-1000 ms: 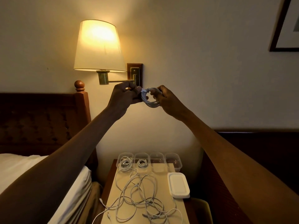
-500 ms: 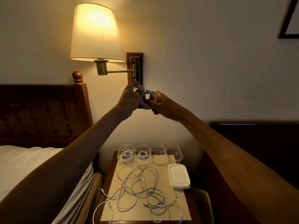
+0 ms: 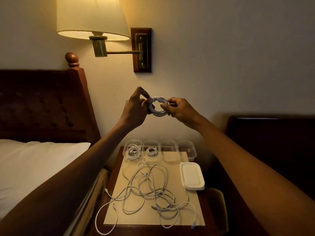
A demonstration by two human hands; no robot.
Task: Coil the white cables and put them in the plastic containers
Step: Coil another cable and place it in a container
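Observation:
A coiled white cable [image 3: 158, 114] is held up in the air above the nightstand. My left hand [image 3: 135, 108] pinches its left side and my right hand [image 3: 180, 109] pinches its right side. Several clear plastic containers stand in a row at the back of the nightstand. The leftmost container [image 3: 127, 145] and the second container [image 3: 151, 143] each hold a coiled cable. The third container [image 3: 168, 147] and the fourth container [image 3: 187, 148] look empty. A tangle of loose white cables [image 3: 150, 188] lies on the beige mat [image 3: 117, 212].
A stack of white lids [image 3: 191, 178] lies at the mat's right edge. A lit wall lamp [image 3: 92, 17] hangs above. A bed with a white pillow [image 3: 37, 160] and wooden headboard [image 3: 42, 106] is at the left, and a dark headboard [image 3: 272, 133] at the right.
Both hands have come down from beside the lamp bracket with the coil, and my view has tilted down toward the nightstand. The coil stays held between both hands.

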